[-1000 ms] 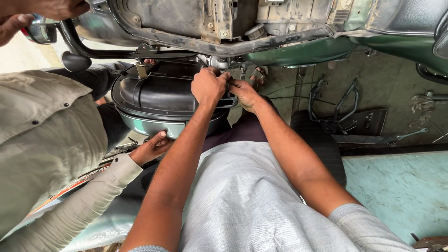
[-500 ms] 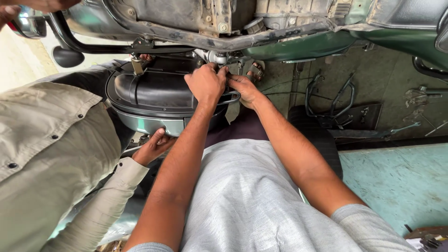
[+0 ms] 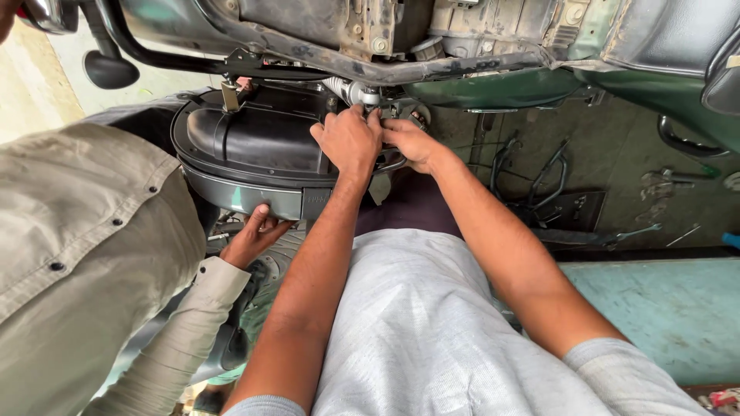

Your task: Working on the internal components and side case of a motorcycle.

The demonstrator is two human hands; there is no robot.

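Both hands met at a small silver metal fitting (image 3: 362,95) under the scooter's grimy frame (image 3: 432,65): left hand (image 3: 351,139) curled tight over it, right hand (image 3: 411,141) pinching beside. A co-worker's hand (image 3: 254,235) (beige sleeve) propped the black rounded plastic housing (image 3: 254,142) from below.

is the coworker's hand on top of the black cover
No, the co-worker's hand is under the black cover's lower edge, propping it from below.
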